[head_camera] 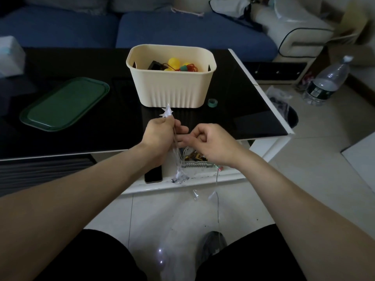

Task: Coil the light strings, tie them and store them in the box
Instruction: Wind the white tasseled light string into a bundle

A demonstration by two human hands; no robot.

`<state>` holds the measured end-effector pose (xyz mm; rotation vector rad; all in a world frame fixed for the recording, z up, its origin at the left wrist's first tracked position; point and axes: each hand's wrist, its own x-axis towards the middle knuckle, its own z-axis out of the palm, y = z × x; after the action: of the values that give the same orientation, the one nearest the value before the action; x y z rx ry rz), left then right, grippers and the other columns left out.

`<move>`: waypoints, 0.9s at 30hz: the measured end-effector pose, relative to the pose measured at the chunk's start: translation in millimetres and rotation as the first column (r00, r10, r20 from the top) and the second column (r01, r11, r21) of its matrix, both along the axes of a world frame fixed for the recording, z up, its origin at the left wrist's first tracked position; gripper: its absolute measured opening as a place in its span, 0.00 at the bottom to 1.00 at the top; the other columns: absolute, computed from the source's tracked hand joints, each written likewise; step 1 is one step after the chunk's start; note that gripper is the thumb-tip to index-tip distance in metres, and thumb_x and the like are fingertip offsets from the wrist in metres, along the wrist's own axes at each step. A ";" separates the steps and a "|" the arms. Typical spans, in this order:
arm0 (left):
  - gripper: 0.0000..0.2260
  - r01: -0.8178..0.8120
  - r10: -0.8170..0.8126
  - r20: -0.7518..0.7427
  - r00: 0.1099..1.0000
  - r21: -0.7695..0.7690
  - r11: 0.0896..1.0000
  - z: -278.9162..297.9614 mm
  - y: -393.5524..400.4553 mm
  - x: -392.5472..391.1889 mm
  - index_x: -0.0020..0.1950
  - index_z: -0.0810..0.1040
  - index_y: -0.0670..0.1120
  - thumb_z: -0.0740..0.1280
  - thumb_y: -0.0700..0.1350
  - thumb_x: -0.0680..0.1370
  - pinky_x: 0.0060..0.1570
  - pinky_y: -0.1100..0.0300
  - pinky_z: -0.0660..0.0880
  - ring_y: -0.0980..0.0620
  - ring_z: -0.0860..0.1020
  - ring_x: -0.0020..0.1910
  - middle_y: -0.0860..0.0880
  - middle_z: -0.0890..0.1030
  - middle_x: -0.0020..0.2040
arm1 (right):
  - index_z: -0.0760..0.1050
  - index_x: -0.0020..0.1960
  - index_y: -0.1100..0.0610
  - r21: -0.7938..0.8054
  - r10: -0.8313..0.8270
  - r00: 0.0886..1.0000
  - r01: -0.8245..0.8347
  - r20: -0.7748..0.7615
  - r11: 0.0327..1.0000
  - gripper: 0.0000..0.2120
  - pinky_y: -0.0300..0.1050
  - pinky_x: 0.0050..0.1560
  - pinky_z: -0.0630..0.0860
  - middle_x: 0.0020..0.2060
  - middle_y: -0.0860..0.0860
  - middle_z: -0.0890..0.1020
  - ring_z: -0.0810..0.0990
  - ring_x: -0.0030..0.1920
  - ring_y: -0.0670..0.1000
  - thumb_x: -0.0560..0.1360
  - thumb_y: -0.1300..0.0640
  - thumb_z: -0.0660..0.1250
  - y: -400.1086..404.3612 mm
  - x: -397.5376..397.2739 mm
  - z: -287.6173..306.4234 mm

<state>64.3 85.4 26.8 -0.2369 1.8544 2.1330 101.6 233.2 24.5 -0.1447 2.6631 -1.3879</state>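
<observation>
i see my left hand (160, 134) gripping a gathered bunch of the light string (176, 151), fingers curled round the thin wires, with one clear star (167, 112) poking up above the fist. my right hand (211, 144) sits just beside it, fingers curled in; it seems to pinch a strand, though i cannot tell for sure. more of the string hangs down below the hands, and a single wire trails on toward the floor between my knees.

both hands hover over the near edge of the black table (253, 110), just in front of the cream box (172, 86). the box stands open near the table's middle, already holding yellow and red pieces of another string. the table's right edge, trimmed in white, runs far to near and ends in a corner right of my right hand; beyond it lies tiled floor.

a green lid (65, 104) lies flat to the left of the box, well apart. a small roll of green tape (212, 103) sits just right of the box's base. a phone (153, 175) rests on the lower shelf under my left wrist. a water bottle (326, 82) stands on the floor far right.
</observation>
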 end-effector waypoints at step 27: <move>0.14 0.265 -0.284 -0.009 0.959 -0.325 0.908 -6.2 -3.3 5.5 0.43 0.73 0.41 0.55 0.44 0.85 0.28 0.59 0.69 0.51 0.75 0.23 0.43 0.80 0.34 | 0.78 0.45 0.59 -0.210 -0.124 0.864 0.253 0.487 0.944 0.15 0.38 0.25 0.65 0.28 0.49 0.74 0.67 0.24 0.45 0.85 0.53 0.60 24.8 0.2 4.4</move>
<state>69.8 82.1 20.5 0.0178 2.1210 1.6625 101.8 258.0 29.0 0.3947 2.1271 -1.5926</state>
